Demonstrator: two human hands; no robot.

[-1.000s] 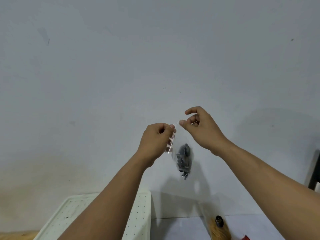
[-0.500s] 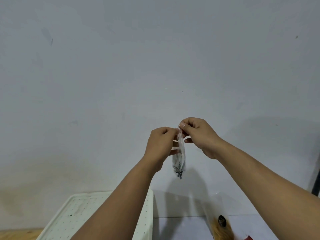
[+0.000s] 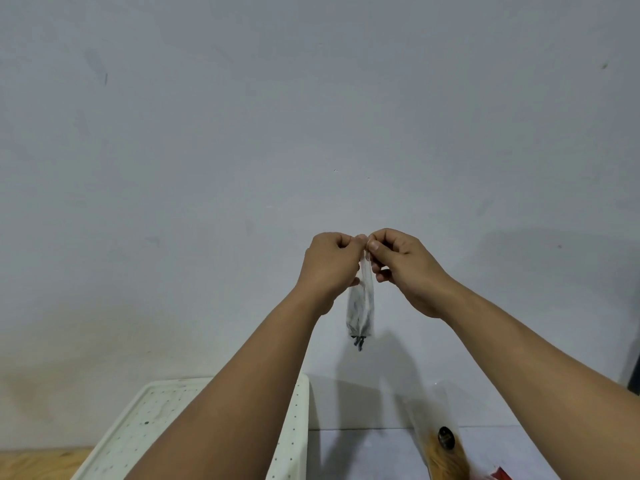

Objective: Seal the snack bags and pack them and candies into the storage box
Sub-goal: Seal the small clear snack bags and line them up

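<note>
A small clear snack bag [image 3: 361,306] with dark pieces at its bottom hangs edge-on in the air in front of the wall. My left hand [image 3: 330,268] and my right hand [image 3: 403,266] both pinch its top edge, fingertips nearly touching. The white perforated storage box [image 3: 294,427] stands at the lower left, partly hidden by my left forearm. A second clear bag [image 3: 438,445] with golden-brown snacks and a dark round item leans on the table at the lower right.
A plain grey wall fills most of the view. A white tabletop [image 3: 363,455] lies right of the box, wooden surface [image 3: 38,465] at the lower left. A red item [image 3: 500,474] peeks in at the bottom right. A dark object [image 3: 635,375] stands at the right edge.
My hands have come together at the bag's top, and the bag has turned from face-on to edge-on. The view has tilted slightly, showing more of the box.
</note>
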